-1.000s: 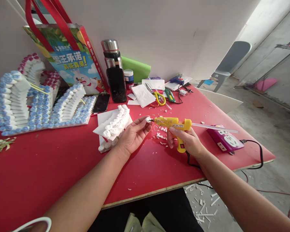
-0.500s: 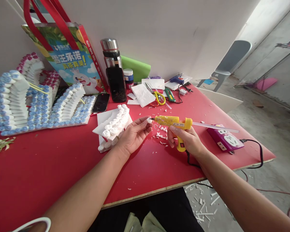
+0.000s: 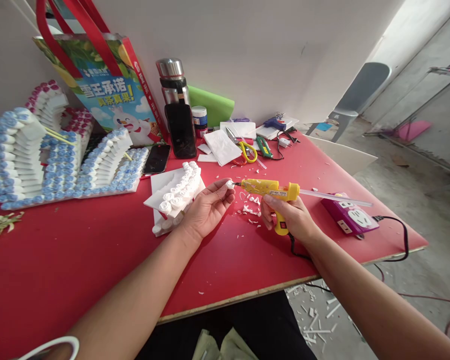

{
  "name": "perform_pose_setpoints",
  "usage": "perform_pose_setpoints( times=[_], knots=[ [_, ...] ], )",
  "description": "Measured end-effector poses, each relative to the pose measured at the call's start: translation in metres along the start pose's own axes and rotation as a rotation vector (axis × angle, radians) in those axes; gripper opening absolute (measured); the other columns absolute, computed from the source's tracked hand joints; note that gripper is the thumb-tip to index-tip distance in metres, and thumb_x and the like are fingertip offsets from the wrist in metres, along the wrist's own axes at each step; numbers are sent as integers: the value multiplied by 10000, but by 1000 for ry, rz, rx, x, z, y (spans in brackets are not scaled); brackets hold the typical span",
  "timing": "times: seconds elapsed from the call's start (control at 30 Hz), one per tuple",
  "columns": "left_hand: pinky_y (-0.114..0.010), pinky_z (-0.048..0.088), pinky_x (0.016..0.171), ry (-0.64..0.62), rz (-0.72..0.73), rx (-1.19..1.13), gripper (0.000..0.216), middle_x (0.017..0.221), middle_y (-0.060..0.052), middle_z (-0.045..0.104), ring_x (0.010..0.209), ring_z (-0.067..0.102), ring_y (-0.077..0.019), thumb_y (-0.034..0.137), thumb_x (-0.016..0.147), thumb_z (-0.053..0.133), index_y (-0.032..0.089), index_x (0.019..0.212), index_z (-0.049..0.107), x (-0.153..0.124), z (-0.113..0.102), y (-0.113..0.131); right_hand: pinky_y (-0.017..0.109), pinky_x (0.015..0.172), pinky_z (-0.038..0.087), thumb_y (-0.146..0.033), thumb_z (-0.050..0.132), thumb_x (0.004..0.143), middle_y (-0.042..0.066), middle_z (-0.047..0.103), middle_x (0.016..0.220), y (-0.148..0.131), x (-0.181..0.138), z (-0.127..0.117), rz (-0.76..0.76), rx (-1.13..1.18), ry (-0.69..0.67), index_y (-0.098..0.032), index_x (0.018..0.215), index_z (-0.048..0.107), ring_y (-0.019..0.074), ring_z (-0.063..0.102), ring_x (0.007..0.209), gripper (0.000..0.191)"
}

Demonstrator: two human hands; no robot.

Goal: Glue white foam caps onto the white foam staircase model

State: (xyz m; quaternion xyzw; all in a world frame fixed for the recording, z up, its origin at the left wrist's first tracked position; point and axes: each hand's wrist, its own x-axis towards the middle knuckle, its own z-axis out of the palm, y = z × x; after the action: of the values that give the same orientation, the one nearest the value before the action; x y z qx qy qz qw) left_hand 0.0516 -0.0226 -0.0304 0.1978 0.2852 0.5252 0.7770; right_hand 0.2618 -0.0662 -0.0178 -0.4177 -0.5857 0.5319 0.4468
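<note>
My left hand (image 3: 207, 210) pinches a small white foam roll (image 3: 229, 184) between thumb and fingertips above the red table (image 3: 97, 260). A yellow hot glue gun (image 3: 270, 190) is gripped in my right hand (image 3: 289, 217), its nozzle touching the roll and a clear glue stick jutting out behind. Just left of my left hand lies a white foam model (image 3: 175, 196) edged with white rolls. White foam scraps (image 3: 249, 207) are scattered between my hands.
A purple power strip (image 3: 349, 215) with a black cord lies right of the glue gun. At the back stand a printed bag (image 3: 108, 95), a steel flask (image 3: 172, 82), a black phone (image 3: 180, 131), another phone (image 3: 157, 159), yellow scissors (image 3: 245, 150) and a blue-trimmed foam model (image 3: 56, 160).
Almost nothing moved. The glue gun's nozzle has shifted very slightly against the white roll in my left fingers.
</note>
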Motion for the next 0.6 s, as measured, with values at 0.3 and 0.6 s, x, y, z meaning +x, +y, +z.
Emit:
perform_pose_setpoints(
  times=[0.3, 0.6],
  knots=[
    [-234, 543, 820, -2, 3, -4, 168, 869, -68, 704, 836, 675, -124, 36, 779, 737, 103, 933, 747, 1, -2, 0, 297, 490, 379, -447, 586, 955, -6, 529, 504, -2, -1, 1, 32, 6, -17, -186, 567, 551, 136, 527, 444, 468],
    [-241, 549, 833, 0, 11, -6, 158, 889, -68, 704, 848, 676, -128, 41, 796, 723, 111, 936, 746, 0, -1, 0, 290, 482, 380, -423, 589, 954, -13, 513, 504, -3, 0, 1, 18, 21, -21, -182, 569, 543, 131, 525, 435, 456]
  ],
)
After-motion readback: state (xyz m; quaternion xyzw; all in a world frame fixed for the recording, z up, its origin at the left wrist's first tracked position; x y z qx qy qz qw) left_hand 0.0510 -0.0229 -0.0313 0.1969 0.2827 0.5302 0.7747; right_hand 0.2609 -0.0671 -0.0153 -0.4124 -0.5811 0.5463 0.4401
